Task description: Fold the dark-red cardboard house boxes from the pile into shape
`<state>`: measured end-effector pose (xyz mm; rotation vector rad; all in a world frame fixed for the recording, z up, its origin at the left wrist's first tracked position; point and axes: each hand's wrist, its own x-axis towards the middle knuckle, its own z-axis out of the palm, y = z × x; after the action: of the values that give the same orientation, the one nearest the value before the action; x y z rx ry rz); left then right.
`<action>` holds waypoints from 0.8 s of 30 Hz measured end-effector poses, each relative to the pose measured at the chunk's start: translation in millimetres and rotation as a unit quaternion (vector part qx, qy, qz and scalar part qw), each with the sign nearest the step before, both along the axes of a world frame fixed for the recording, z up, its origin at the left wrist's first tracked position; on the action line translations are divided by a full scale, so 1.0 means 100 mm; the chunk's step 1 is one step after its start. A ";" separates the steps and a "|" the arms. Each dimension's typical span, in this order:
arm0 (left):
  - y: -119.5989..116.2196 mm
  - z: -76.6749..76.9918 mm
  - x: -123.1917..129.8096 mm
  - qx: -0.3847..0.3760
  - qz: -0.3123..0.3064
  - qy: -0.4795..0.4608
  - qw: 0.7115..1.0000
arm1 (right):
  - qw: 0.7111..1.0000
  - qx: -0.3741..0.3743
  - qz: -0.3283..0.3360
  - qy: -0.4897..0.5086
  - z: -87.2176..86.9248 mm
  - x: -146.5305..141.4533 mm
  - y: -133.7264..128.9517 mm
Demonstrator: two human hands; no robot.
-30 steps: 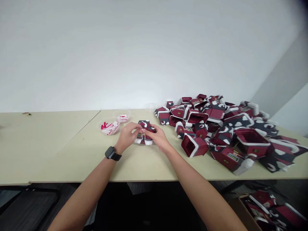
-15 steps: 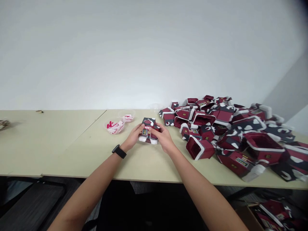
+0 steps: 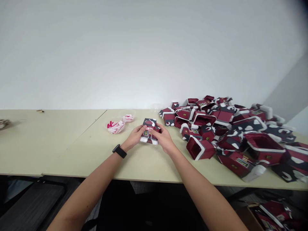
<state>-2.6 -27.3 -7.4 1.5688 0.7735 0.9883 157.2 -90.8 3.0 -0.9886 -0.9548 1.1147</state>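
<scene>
Between my two hands, in the head view, is a small dark red toy house [image 3: 150, 140] with a dark grey roof, white snow-like trim and a red-and-white striped awning. My left hand [image 3: 135, 136] grips its left side, the thumb lying near the awning. On the opposite side my right hand [image 3: 164, 138] is closed round it, its thumb pressing on the front by the awning. The fingers behind the house are hidden. A black watch [image 3: 119, 151] is on my left wrist.
To the right lies a large heap of similar red houses [image 3: 223, 115]. Left of my hands stand two clear cups [image 3: 115, 127] with red-and-white pieces. A box of more houses [image 3: 255, 215] sits below the table [image 3: 144, 166]. A chair [image 3: 33, 202] is at lower left.
My left thumb has shifted slightly right toward the awning, and my right thumb has moved a little on the front. The house stays in both hands, nearly in place.
</scene>
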 end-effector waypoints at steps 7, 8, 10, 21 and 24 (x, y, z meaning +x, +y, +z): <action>0.02 -0.02 -0.01 -0.011 -0.006 -0.008 1.000 | 1.000 0.010 0.004 -0.005 -0.02 0.00 0.02; 0.02 -0.02 -0.01 -0.011 -0.007 -0.007 1.000 | 1.000 0.011 0.004 -0.006 -0.02 0.00 0.02; 0.03 -0.03 -0.01 -0.006 -0.005 0.001 1.000 | 1.000 0.010 0.001 -0.010 -0.02 0.00 0.02; 0.00 0.01 -0.01 -0.009 -0.016 0.012 1.000 | 1.000 0.013 0.007 -0.010 -0.03 0.02 0.02; -0.02 0.03 -0.01 -0.012 -0.019 0.011 1.000 | 1.000 0.013 0.007 -0.002 -0.01 0.01 -0.01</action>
<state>-3.4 -29.4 -4.1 1.5705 0.7638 0.9326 158.4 -91.5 1.8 -0.9652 -0.9792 1.1101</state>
